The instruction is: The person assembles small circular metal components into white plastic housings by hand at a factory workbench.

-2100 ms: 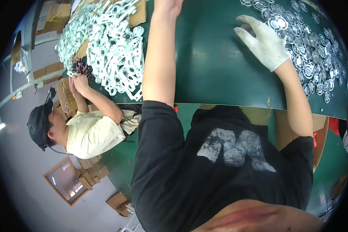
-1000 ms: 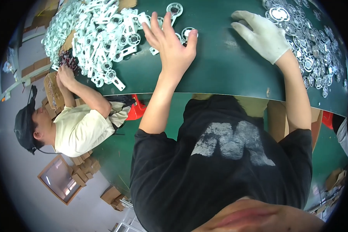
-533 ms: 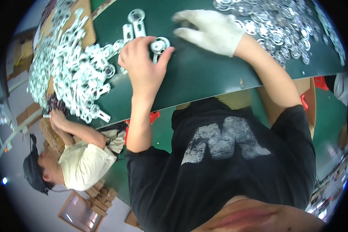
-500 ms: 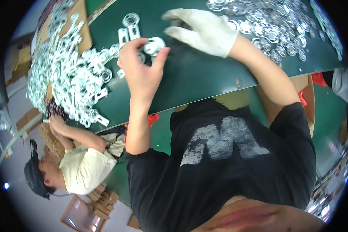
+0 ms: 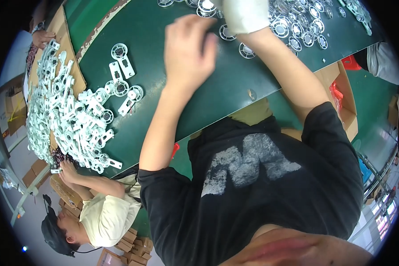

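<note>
My bare left hand (image 5: 188,55) is over the green table, slightly blurred. Its thumb stands apart from the fingers, and nothing shows between them. My right hand (image 5: 245,15), in a white glove, reaches among clear round discs with silver rims (image 5: 226,32) at the far side; its fingers are cut off by the upper edge. Left of my left hand lie a few white arm-shaped parts, each with a ring end; one part (image 5: 131,98) lies nearest, and another ringed part (image 5: 122,60) lies farther back.
A large heap of white parts (image 5: 71,115) covers the left of the table, partly on cardboard (image 5: 68,48). More discs (image 5: 297,31) spread at the far right. A co-worker (image 5: 99,199) sits at the left edge; another person's hand (image 5: 42,38) rests beyond. An open carton (image 5: 345,95) stands at right.
My left hand has moved right and no longer shows the white part it held; a ringed part now lies on the table. My gloved right hand has moved up over the discs. The view has shifted.
</note>
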Motion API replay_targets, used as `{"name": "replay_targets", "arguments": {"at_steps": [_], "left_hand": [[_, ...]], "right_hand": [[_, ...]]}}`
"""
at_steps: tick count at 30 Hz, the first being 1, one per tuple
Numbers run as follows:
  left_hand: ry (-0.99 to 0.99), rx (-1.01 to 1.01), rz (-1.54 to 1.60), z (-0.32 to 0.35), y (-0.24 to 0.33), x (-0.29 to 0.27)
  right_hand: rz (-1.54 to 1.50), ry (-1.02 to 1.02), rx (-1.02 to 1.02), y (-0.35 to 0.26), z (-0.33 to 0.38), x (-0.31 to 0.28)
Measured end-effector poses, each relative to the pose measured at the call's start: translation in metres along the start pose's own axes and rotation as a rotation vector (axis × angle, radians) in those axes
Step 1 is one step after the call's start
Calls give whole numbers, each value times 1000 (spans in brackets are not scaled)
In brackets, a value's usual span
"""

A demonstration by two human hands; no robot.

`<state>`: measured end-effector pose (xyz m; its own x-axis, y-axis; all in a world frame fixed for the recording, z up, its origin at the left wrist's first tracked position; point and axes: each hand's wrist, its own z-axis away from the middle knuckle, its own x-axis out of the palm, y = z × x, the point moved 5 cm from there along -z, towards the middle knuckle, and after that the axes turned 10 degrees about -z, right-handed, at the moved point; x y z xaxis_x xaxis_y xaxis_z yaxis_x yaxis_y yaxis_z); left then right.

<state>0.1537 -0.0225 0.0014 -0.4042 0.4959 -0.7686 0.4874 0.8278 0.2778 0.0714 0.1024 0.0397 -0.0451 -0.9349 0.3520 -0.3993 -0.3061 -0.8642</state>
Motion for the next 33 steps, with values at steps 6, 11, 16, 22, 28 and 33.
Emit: {"name": "replay_targets", "arguments": {"at_steps": [6, 11, 16, 22, 28, 33], "left_hand": [[-209, 0, -124, 9, 11, 12], [-269, -77, -66, 18, -13, -7], [-123, -129, 20, 29, -34, -23], [-290, -188, -136, 37, -46, -33], [-247, -117, -149, 42, -51, -33], [105, -102, -144, 31, -64, -63]], "right_hand": [[-94, -61, 150, -9, -2, -1], [-149, -258, 344, -5, 6, 12], [-111, -304, 182, 12, 12, 17], [564, -399, 74, 5, 13, 24], [992, -583, 156, 12, 20, 40], [794, -722, -134, 12, 25, 35]]}}
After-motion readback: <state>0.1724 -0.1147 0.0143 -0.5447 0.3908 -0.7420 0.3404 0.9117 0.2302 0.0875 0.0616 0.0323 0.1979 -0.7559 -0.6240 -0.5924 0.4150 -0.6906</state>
